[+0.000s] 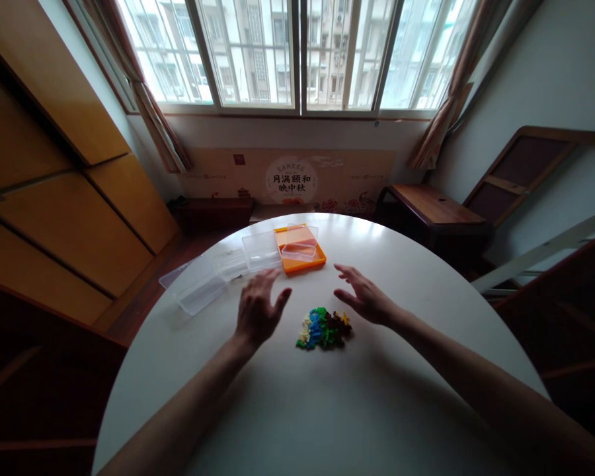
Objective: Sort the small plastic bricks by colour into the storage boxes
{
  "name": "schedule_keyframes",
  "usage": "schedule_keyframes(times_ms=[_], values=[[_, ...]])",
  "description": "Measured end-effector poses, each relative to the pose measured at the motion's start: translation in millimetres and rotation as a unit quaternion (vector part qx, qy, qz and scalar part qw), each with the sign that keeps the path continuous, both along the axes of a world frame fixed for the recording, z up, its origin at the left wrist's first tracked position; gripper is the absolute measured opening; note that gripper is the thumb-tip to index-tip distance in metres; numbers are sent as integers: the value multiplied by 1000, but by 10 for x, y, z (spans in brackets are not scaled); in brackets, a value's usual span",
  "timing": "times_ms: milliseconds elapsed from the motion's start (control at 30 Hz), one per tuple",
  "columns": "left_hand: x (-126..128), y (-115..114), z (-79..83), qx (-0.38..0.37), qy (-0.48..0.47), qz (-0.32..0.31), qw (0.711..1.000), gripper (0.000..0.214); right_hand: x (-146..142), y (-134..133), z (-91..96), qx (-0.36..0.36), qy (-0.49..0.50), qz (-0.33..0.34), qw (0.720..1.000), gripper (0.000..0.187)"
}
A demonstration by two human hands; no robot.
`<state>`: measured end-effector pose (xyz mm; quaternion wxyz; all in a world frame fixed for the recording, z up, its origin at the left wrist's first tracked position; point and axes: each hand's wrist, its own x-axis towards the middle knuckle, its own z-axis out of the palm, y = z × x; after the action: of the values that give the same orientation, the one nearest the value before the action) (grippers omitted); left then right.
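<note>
A small pile of coloured pieces (324, 328), green, blue, cream, brown and yellow, lies on the white round table (297, 410); the kind of piece is too small to make out. My left hand (260, 307) hovers to the left of the pile, thumb apart from the fingers, with nothing in it. On the other side, my right hand (364, 294) is held above the table with its fingers stretched toward the middle, also holding nothing. Beyond both hands sits an orange tray (305, 266), a clear plastic lid (300, 239) resting across it.
Several clear plastic containers (203, 291) lie left of the orange tray, one reaching the table's left edge. Behind the table are a printed cardboard panel (337, 175) and a window. A wooden stool (434, 201) stands at the back right, and yellow cabinets (74, 211) line the left.
</note>
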<state>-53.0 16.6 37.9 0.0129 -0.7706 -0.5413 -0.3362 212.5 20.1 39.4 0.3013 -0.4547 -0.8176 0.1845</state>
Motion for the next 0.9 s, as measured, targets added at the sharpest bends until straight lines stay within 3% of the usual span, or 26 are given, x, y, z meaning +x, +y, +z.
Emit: schedule_keyframes(times_ms=[133,267,467,667,900], values=[[-423,203,17,46,48,200,978,42,-198,443,97,81,-46,-19,995,59],[-581,263,-17,-24,101,274,956,48,-471,759,83,80,-103,-13,991,59],[-485,352,-1,-138,124,283,941,53,-625,942,-94,55,-194,-68,977,45],[-488,532,-40,-148,128,257,946,49,-545,957,-169,85,-232,-107,963,24],[-491,665,-48,-141,134,194,961,45,-284,859,-176,66,-178,-108,976,18]])
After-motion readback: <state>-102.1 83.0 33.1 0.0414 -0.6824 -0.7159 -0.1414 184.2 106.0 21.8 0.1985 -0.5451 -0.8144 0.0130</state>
